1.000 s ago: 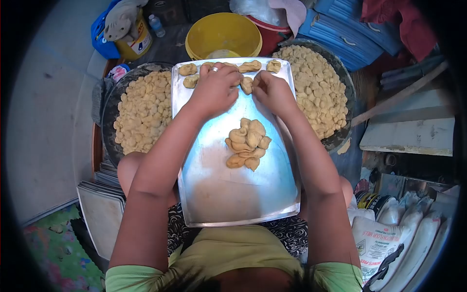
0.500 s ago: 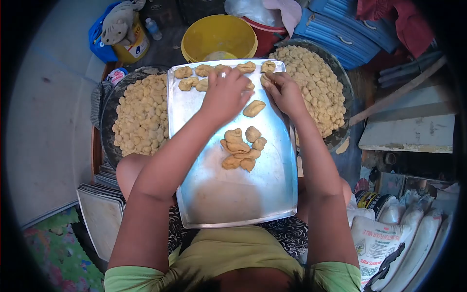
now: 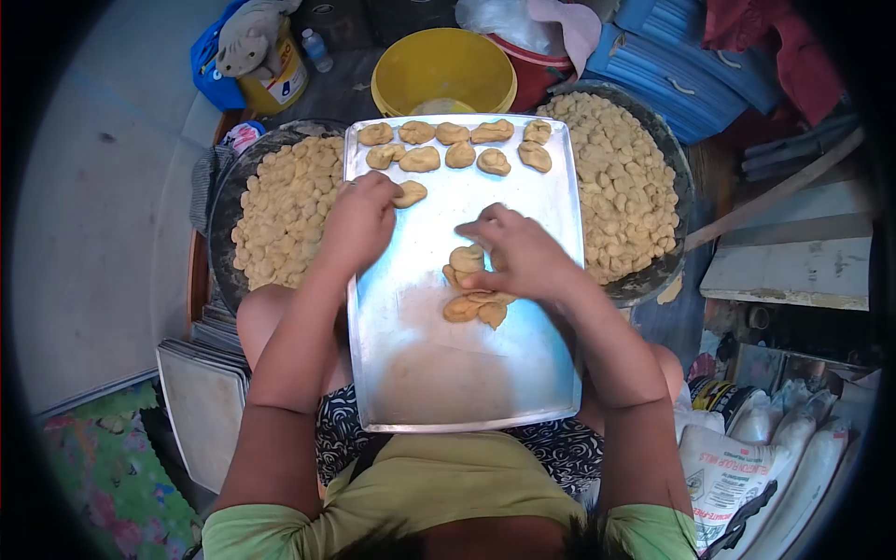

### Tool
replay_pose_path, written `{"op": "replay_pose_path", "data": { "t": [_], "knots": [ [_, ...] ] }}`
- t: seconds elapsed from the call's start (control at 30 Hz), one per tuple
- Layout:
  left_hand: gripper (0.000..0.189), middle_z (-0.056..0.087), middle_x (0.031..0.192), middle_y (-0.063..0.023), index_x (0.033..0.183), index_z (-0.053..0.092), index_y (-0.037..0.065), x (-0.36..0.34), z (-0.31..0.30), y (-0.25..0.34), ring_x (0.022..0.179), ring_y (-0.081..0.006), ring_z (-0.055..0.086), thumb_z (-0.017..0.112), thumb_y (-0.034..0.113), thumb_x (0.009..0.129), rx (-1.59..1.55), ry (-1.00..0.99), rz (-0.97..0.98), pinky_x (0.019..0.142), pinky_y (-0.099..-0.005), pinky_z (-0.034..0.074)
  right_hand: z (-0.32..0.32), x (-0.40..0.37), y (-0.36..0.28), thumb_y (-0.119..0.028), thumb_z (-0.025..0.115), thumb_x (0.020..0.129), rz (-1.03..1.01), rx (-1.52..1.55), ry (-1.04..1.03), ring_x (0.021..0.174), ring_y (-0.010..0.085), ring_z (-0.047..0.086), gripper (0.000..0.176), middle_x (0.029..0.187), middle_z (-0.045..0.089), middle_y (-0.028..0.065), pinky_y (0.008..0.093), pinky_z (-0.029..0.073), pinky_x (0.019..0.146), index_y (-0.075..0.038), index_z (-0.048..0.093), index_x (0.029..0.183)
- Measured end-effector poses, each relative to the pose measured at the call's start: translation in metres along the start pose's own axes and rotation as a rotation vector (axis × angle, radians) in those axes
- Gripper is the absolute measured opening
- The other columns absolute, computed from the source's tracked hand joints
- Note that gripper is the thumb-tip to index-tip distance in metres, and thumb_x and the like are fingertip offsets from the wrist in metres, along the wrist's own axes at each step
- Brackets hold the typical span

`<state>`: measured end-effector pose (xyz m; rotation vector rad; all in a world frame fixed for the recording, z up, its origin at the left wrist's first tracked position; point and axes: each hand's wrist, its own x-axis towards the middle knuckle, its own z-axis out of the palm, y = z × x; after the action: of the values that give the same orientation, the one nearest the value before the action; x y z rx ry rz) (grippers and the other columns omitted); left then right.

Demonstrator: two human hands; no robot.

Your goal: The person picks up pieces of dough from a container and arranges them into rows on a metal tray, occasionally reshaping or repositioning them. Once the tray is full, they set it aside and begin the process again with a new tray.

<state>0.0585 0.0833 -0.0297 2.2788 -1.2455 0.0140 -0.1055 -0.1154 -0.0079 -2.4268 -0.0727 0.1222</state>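
A metal baking tray [image 3: 448, 373] rests across my lap. Two rows of shaped dough pieces [image 3: 420, 159] lie along its far end. At the tray's left edge, my left hand [image 3: 362, 222] has its fingers closed on a dough piece [image 3: 411, 194], which pokes out to the right of them. Over the middle of the tray, my right hand [image 3: 525, 254] has thumb and fingers spread above a small heap of dough pieces [image 3: 464, 308]. Its thumb reaches the heap and hides part of it.
Large dark basins of dough lumps flank the tray, one on the left [image 3: 285, 205] and one on the right [image 3: 621, 187]. Beyond the tray stands a yellow tub [image 3: 443, 70]. Stacked trays [image 3: 201, 401] lean at lower left; flour sacks [image 3: 728, 476] lie at lower right.
Both hands have left the far rows, uncovering them. My left hand has come back to the tray's left edge; my right hand has moved down to the heap. The view has shifted slightly.
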Motion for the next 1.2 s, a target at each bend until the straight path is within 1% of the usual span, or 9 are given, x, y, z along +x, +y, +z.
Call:
{"op": "replay_pose_path", "data": {
  "t": [0.17, 0.23, 0.37, 0.47, 0.73, 0.9, 1.1, 1.17, 1.2],
  "knots": [
    [0.016, 0.062, 0.093, -0.0133, 0.092, 0.067, -0.001, 0.002, -0.015, -0.009, 0.09, -0.031, 0.062, 0.064, 0.003, 0.076, -0.198, 0.183, -0.061, 0.081, -0.0362, 0.049, 0.018, 0.039, -0.02, -0.027, 0.076, 0.076, 0.035, -0.069, -0.134, 0.093, 0.028, 0.062, 0.042, 0.099, 0.06, 0.0144, 0.0374, 0.049, 0.083, -0.003, 0.064, 0.108],
    [0.016, 0.062, 0.093, -0.0135, 0.091, 0.066, -0.001, 0.002, -0.01, -0.018, 0.089, -0.0312, 0.061, 0.065, 0.003, 0.076, -0.253, 0.131, -0.067, 0.081, -0.0361, 0.049, 0.022, 0.064, -0.013, -0.016, 0.072, 0.078, 0.13, 0.266, 0.337, 0.087, 0.0269, 0.064, 0.034, 0.105, 0.061, 0.0156, 0.0358, 0.051, 0.077, -0.002, 0.063, 0.108],
    [0.018, 0.062, 0.098, -0.0141, 0.094, 0.067, 0.002, 0.0, -0.004, -0.026, 0.09, -0.0319, 0.061, 0.064, 0.005, 0.077, -0.218, 0.058, -0.078, 0.079, -0.038, 0.05, 0.019, 0.084, -0.008, -0.014, 0.071, 0.077, 0.142, 0.166, 0.216, 0.096, 0.0328, 0.064, 0.038, 0.108, 0.063, 0.0187, 0.0374, 0.051, 0.084, -0.003, 0.063, 0.112],
    [0.018, 0.064, 0.098, -0.0116, 0.094, 0.068, 0.002, -0.002, -0.003, -0.018, 0.098, -0.0324, 0.058, 0.065, 0.005, 0.076, -0.169, 0.137, -0.056, 0.084, -0.0398, 0.046, 0.028, 0.081, 0.012, -0.006, 0.069, 0.08, 0.138, 0.445, 0.441, 0.09, 0.0265, 0.065, 0.025, 0.097, 0.066, 0.0154, 0.0359, 0.052, 0.078, -0.002, 0.064, 0.104],
    [0.026, 0.064, 0.104, -0.0096, 0.1, 0.069, 0.006, 0.002, 0.0, 0.0, 0.108, -0.0268, 0.053, 0.07, 0.021, 0.078, 0.03, 0.225, 0.03, 0.096, -0.0422, 0.031, 0.027, 0.082, 0.004, -0.005, 0.064, 0.089, 0.195, 0.351, 0.426, 0.078, 0.0119, 0.064, 0.014, 0.087, 0.065, 0.0069, 0.0265, 0.053, 0.072, 0.0, 0.06, 0.101],
    [0.025, 0.066, 0.096, -0.008, 0.099, 0.069, 0.006, 0.01, 0.014, 0.013, 0.1, -0.0249, 0.055, 0.068, 0.018, 0.078, -0.055, 0.131, -0.084, 0.091, -0.04, 0.032, 0.022, 0.08, 0.004, -0.003, 0.057, 0.09, 0.195, 0.99, 0.513, 0.071, 0.0128, 0.064, 0.011, 0.085, 0.064, 0.0064, 0.0262, 0.052, 0.063, 0.001, 0.055, 0.101],
    [0.021, 0.067, 0.087, -0.0071, 0.097, 0.068, 0.006, 0.015, 0.018, 0.004, 0.092, -0.0248, 0.057, 0.064, 0.012, 0.077, 0.097, 0.299, -0.013, 0.09, -0.0393, 0.032, 0.011, 0.06, 0.015, -0.005, 0.06, 0.088, 0.109, 0.768, 0.661, 0.086, 0.0189, 0.065, 0.021, 0.095, 0.063, 0.0103, 0.0315, 0.052, 0.074, 0.002, 0.061, 0.107],
    [0.021, 0.067, 0.092, -0.007, 0.097, 0.068, 0.006, 0.013, 0.021, 0.005, 0.095, -0.0249, 0.056, 0.064, 0.013, 0.077, 0.06, 0.258, -0.011, 0.09, -0.0397, 0.032, 0.019, 0.055, 0.024, -0.007, 0.064, 0.083, -0.039, 0.007, 0.49, 0.087, 0.0265, 0.062, 0.024, 0.095, 0.062, 0.0117, 0.036, 0.05, 0.077, -0.003, 0.064, 0.107],
    [0.021, 0.067, 0.096, -0.0069, 0.097, 0.069, 0.007, 0.014, 0.022, 0.006, 0.099, -0.025, 0.055, 0.064, 0.013, 0.078, 0.025, 0.223, -0.007, 0.091, -0.04, 0.032, 0.014, 0.048, 0.01, -0.011, 0.067, 0.08, -0.039, 0.021, 0.521, 0.09, 0.0331, 0.058, 0.025, 0.094, 0.06, 0.0126, 0.0393, 0.048, 0.08, -0.007, 0.066, 0.105]
  ]
}}
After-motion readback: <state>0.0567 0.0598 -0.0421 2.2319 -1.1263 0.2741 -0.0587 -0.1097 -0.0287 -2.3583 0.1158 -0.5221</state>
